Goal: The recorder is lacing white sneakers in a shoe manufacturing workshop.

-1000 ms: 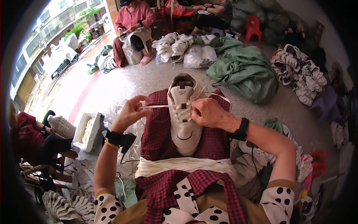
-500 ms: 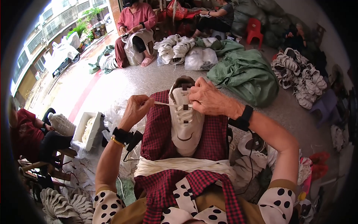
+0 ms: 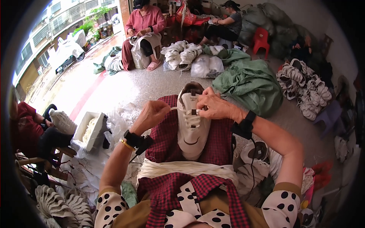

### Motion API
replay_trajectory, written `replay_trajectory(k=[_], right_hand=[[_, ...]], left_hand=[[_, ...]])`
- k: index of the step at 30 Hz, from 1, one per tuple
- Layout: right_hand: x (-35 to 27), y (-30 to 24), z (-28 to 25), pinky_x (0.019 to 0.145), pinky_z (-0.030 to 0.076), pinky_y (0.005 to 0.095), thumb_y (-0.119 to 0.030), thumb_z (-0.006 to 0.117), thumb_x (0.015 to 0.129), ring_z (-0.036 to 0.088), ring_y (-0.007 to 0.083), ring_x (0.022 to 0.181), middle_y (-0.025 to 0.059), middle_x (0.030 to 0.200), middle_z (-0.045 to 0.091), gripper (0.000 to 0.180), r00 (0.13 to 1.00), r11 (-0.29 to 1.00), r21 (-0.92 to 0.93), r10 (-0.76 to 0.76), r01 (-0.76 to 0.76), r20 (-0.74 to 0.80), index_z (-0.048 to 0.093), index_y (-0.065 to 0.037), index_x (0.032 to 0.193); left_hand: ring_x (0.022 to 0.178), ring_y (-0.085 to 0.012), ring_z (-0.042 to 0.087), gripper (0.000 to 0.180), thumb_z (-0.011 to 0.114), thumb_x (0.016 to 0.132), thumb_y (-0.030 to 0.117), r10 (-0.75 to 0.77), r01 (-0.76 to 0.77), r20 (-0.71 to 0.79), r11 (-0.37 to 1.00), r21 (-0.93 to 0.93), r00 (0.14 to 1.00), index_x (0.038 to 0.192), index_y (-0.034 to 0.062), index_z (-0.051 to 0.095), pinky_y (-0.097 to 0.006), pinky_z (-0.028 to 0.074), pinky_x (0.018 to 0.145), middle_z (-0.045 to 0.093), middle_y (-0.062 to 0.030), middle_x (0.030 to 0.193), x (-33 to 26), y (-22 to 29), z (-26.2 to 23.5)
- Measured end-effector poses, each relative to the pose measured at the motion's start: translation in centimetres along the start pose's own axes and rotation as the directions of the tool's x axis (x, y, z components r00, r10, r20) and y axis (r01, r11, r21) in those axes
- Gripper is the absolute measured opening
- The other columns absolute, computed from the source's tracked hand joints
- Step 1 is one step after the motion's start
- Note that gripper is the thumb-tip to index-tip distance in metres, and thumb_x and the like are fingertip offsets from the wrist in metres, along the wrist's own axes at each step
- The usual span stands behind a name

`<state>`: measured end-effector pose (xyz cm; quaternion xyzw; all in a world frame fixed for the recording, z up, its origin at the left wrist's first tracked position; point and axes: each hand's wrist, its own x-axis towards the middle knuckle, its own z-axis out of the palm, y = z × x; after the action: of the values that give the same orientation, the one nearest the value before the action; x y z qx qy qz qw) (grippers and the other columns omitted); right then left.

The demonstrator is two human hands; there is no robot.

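Note:
A white sneaker (image 3: 189, 138) lies on my lap over a red-and-black checked apron (image 3: 163, 138), its toe toward me and its dark-lined collar away. White lace crosses its tongue in several rows. My left hand (image 3: 153, 114), left of the shoe, pinches a shoelace (image 3: 175, 109) that runs to the upper eyelets. On the shoe's right side my right hand (image 3: 216, 106) is closed at the upper eyelets, its fingertips pinching a bit of the lace. Across my lap, nearer me, lies a bundle of white laces (image 3: 186, 170).
At left stands a white foam box (image 3: 89, 133) with pale strands, beside a seated person (image 3: 34, 125). Shoes (image 3: 253, 163) lie by my right side. Farther off are a green sack (image 3: 251, 87), shoe piles (image 3: 304, 87), a red stool (image 3: 261, 40) and other seated people (image 3: 146, 26).
My left hand has moved a little right, closer to the shoe, and the lace stretch between them is shorter. The right hand's fingertips have shifted down along the eyelets. The view has tilted slightly.

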<state>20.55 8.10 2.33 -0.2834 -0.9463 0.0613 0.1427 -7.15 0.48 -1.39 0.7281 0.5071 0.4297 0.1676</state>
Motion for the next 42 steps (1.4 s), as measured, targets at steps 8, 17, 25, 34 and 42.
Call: replay_trajectory(k=[8,17,25,34,42], right_hand=[[0.3,1.4,0.1,0.102,0.036,0.0460,-0.030,0.066,0.075,0.042,0.0319,0.117,0.0020,0.097,0.066,0.026,0.999,0.992,0.124,-0.008,0.013,-0.038,0.074,-0.009,0.090],[1.5,-0.9,-0.9,0.088,0.043,0.0536,-0.025,0.058,0.077,0.045,0.0317,0.112,0.0056,0.090,0.067,0.022,0.995,0.998,-0.042,-0.054,0.051,-0.081,0.072,-0.008,0.080],[3.5,-2.2,-3.1,0.079,0.044,0.0492,-0.025,0.054,0.079,0.050,0.0317,0.100,0.0103,0.085,0.064,0.025,0.951,0.868,-0.443,-0.096,0.224,0.294,0.066,-0.003,0.077],[1.8,-2.0,-4.7,0.090,0.044,0.0439,-0.032,0.054,0.082,0.054,0.0303,0.105,0.0135,0.091,0.066,0.034,0.911,0.995,-0.101,0.047,-0.006,0.409,0.073,-0.006,0.092],[-1.1,-2.3,-2.6,0.079,0.050,0.0463,-0.027,0.061,0.069,0.058,0.0362,0.089,0.0214,0.077,0.063,0.031,0.992,0.989,-0.111,0.092,-0.102,-0.091,0.073,-0.001,0.081]], left_hand=[[0.064,-0.0146,0.057,0.028,0.063,0.091,0.022,0.026,-0.031,0.076,0.997,0.066,0.997,0.086,-0.0044,0.069,-0.034,0.046,0.061,0.063,-0.0089,0.070,0.6,1.8,-0.2],[0.061,-0.0159,0.057,0.035,0.058,0.094,0.029,-0.086,0.076,0.103,0.993,0.094,0.991,0.081,-0.0030,0.067,-0.033,0.046,0.059,0.061,-0.0087,0.066,-1.1,0.2,-2.7],[0.061,-0.0135,0.059,0.033,0.058,0.098,0.030,0.015,-0.010,0.037,0.993,-0.122,0.999,0.093,-0.0023,0.065,-0.031,0.047,0.058,0.063,-0.0052,0.069,-0.2,2.4,-2.8],[0.074,-0.0099,0.062,0.020,0.068,0.092,0.013,0.061,-0.050,0.104,0.993,-0.106,0.993,0.104,0.0008,0.058,-0.028,0.051,0.065,0.062,-0.0016,0.086,-0.5,4.1,1.7],[0.082,-0.0098,0.062,0.023,0.068,0.089,0.012,0.159,-0.156,0.115,0.987,-0.033,0.981,0.103,-0.0004,0.055,-0.029,0.051,0.070,0.062,-0.0049,0.089,0.6,5.3,2.2]])
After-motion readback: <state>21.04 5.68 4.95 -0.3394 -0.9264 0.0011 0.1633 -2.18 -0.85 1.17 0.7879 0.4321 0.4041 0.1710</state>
